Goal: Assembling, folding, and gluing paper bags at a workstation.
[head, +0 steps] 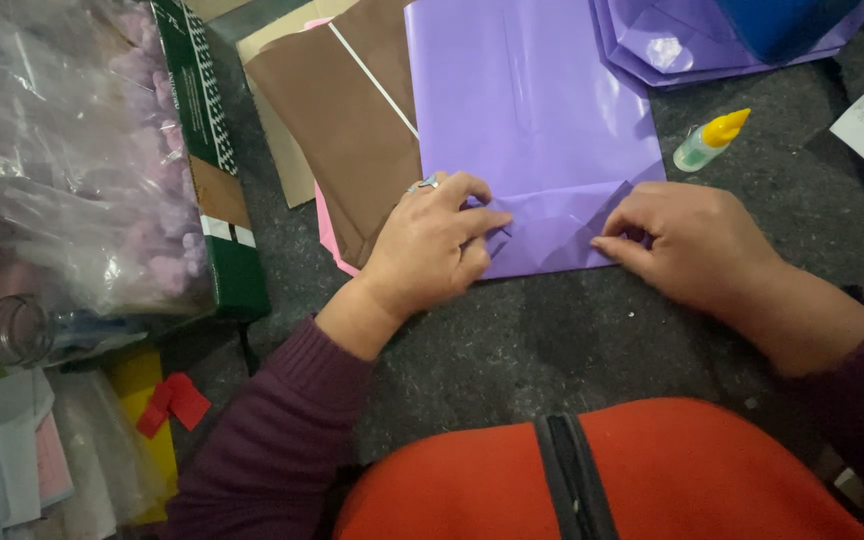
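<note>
A sheet of glossy purple paper lies on the dark grey felt surface, its near edge folded up into a band. My left hand, with a ring on one finger, presses the left end of that fold with fingers bent on the paper. At the right end of the fold, my right hand pinches the paper edge with its fingertips. Both sleeves are dark maroon.
Brown paper and a pink sheet lie left of the purple one. A small glue bottle with a yellow cap lies to the right. More purple folded paper sits at the back. A green box, plastic bags and a glass jar crowd the left.
</note>
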